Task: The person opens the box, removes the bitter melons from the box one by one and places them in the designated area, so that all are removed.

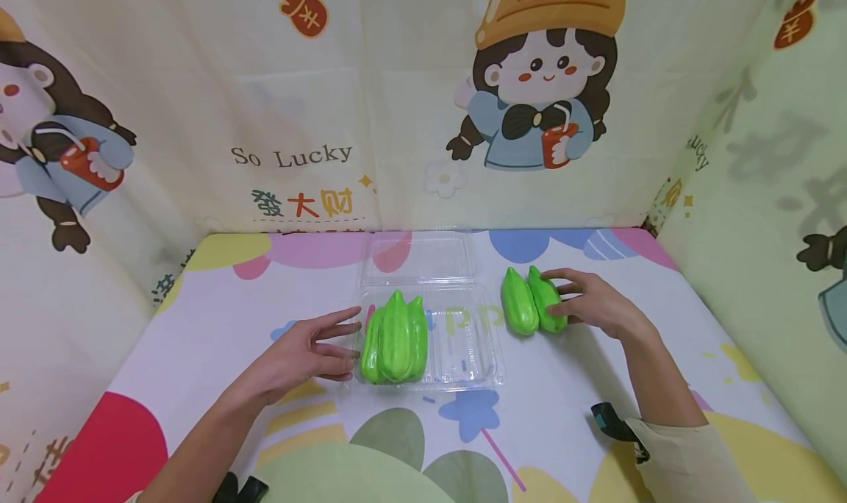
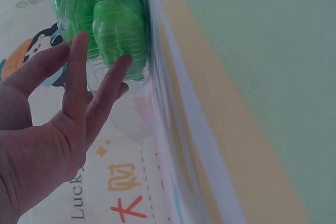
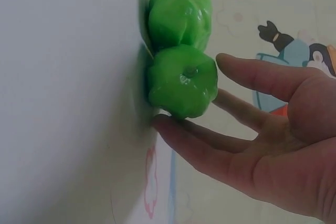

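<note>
Several glossy green ridged vegetables with pointed tips (image 1: 397, 337) are heaped in the left part of a clear plastic clamshell box (image 1: 463, 374), whose lid is folded back. My left hand (image 1: 320, 345) is beside the box's left wall with fingers spread, holding nothing; whether the fingertips touch the wall I cannot tell. On the table right of the box, two more such vegetables lie side by side, a left one (image 1: 519, 302) and a right one (image 1: 548, 304). My right hand (image 1: 595, 302) has its fingers spread around the right one; firm contact is not visible.
The table is covered by a colourful patterned cloth (image 1: 218, 341). Printed curtains (image 1: 410, 120) stand behind it and at both sides. The box's clear lid (image 1: 417, 257) lies flat toward the back edge.
</note>
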Motion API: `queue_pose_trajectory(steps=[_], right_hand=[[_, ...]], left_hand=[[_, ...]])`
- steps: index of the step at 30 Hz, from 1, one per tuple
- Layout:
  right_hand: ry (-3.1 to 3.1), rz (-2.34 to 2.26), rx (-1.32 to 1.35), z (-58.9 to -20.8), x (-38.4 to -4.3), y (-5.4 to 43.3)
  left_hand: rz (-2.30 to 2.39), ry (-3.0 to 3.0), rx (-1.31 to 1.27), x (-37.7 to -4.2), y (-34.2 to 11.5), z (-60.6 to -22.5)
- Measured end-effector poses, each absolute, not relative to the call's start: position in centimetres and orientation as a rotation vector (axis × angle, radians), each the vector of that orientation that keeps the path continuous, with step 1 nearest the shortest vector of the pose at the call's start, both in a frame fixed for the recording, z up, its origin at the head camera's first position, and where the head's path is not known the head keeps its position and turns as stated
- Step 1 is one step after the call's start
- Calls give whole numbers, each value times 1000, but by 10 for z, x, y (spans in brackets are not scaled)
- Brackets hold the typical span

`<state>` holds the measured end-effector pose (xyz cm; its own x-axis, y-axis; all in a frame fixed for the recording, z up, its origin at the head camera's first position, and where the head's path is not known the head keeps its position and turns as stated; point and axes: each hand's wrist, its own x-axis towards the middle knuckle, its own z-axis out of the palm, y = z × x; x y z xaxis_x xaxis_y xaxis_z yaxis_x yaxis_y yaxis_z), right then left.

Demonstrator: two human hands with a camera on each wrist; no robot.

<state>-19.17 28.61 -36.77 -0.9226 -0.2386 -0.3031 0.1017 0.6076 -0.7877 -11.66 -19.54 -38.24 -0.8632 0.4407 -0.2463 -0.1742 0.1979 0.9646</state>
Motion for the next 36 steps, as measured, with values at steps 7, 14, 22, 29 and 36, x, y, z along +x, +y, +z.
queue_pose_trajectory(steps=[7,14,22,29,36], right_hand=[[2464,-1236,-120,-367,-191,286],[2528,-1173,-108,-362,-190,288],[2698,-1187,-59,-347,-184,288],[2755,-1238,-50,-338,-180,280],[2780,-1263,-76,-335,-175,269]], left_hand=[[1706,2007,250,-117,-196,-383],[1707,2003,256,-117,-196,-384],[1672,2044,262,-117,-196,-383],[1653,2056,253,-116,-195,-381],[1623,2071,270,-115,-195,-382]])
